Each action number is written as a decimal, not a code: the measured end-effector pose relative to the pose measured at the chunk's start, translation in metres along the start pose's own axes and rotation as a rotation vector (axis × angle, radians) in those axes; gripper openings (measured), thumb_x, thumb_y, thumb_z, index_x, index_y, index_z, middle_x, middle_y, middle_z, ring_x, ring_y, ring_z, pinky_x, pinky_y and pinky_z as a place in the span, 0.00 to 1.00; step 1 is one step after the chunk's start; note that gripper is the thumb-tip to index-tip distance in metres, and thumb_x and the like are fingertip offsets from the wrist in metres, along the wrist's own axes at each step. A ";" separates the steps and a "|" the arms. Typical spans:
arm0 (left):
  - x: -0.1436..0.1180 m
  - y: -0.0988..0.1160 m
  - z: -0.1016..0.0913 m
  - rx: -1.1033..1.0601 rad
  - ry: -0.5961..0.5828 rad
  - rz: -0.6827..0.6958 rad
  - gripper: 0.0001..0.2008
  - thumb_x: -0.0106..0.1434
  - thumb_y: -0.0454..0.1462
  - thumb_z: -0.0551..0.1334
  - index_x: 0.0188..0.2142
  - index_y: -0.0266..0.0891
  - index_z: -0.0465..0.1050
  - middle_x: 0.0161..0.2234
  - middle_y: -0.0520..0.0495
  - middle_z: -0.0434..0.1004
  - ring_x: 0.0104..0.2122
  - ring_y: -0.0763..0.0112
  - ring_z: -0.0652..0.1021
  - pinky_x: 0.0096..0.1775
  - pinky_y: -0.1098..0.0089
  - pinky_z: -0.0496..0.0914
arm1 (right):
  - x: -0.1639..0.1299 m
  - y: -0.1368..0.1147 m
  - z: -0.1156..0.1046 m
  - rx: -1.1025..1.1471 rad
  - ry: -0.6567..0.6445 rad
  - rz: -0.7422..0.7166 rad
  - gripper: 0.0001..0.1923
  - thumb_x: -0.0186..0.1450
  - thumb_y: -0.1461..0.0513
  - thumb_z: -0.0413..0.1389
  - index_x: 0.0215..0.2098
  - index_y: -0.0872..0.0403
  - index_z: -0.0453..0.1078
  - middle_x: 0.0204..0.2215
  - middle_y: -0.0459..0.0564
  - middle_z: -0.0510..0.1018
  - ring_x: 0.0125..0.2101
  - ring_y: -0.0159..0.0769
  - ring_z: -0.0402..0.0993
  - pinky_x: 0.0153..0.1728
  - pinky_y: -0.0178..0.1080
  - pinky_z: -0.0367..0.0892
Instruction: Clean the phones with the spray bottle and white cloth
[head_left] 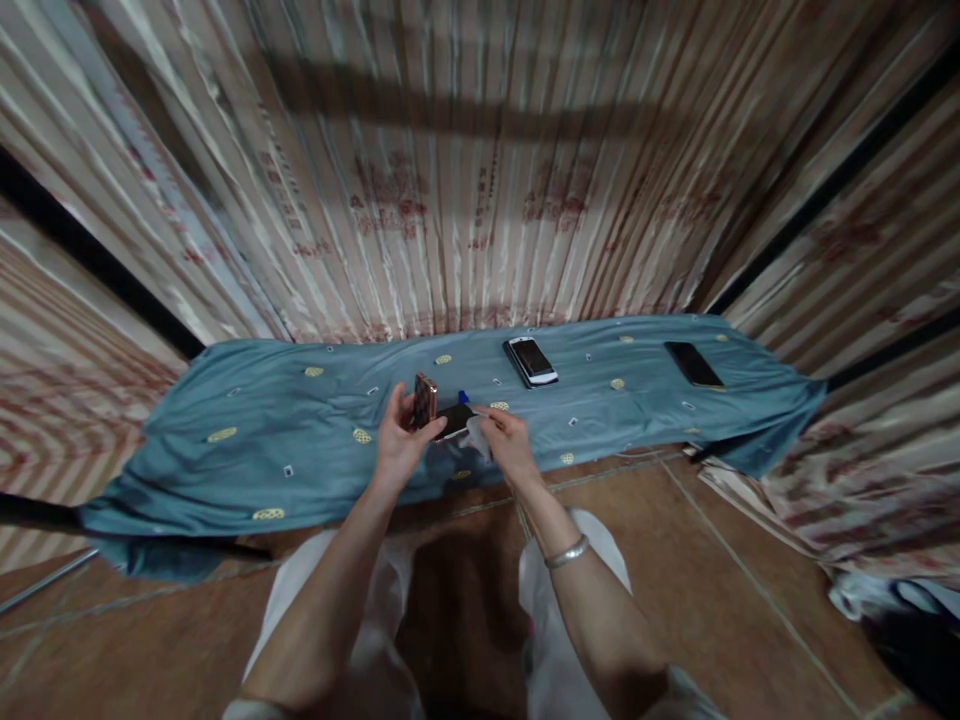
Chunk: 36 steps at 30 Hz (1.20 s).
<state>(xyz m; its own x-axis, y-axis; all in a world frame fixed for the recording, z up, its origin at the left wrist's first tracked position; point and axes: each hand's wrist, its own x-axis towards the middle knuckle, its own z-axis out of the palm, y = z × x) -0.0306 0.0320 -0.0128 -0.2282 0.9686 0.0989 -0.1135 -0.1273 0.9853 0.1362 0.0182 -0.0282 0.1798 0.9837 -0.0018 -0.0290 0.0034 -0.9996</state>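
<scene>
Left hand grips upright copper-edged phone; right hand pinches white cloth on dark phone, at 3 o'clock.

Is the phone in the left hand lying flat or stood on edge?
On edge: the left hand holds the phone upright above the blue cloth, its narrow side showing.

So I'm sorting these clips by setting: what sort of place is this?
Probably a makeshift indoor work corner: striped curtains hang all around, a blue cloth covers a low table on a tiled floor, and phones lie on it.
</scene>
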 end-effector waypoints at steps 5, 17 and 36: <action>0.010 0.004 -0.010 -0.043 0.072 0.035 0.41 0.42 0.46 0.76 0.56 0.43 0.67 0.41 0.47 0.79 0.42 0.64 0.79 0.51 0.60 0.71 | -0.012 0.000 0.014 0.108 -0.062 0.106 0.21 0.51 0.49 0.65 0.36 0.56 0.79 0.22 0.46 0.80 0.19 0.32 0.72 0.20 0.33 0.67; 0.010 0.024 -0.017 -0.247 0.161 -0.127 0.29 0.51 0.42 0.73 0.52 0.46 0.69 0.38 0.50 0.80 0.47 0.62 0.80 0.44 0.68 0.74 | -0.038 -0.010 0.027 0.136 -0.427 0.103 0.19 0.53 0.48 0.68 0.31 0.56 0.79 0.24 0.46 0.81 0.24 0.30 0.74 0.27 0.33 0.68; -0.015 0.038 0.009 -0.606 -0.127 -0.772 0.29 0.71 0.51 0.50 0.57 0.32 0.73 0.36 0.39 0.85 0.34 0.59 0.84 0.43 0.56 0.79 | -0.010 -0.020 -0.005 -0.006 -0.094 -0.238 0.23 0.62 0.48 0.61 0.49 0.52 0.78 0.47 0.55 0.83 0.46 0.45 0.80 0.48 0.45 0.75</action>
<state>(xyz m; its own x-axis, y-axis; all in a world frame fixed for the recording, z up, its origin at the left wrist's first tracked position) -0.0228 0.0141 0.0246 0.2183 0.8431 -0.4914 -0.6713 0.4952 0.5515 0.1400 0.0069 -0.0085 0.0888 0.9677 0.2360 0.0087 0.2361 -0.9717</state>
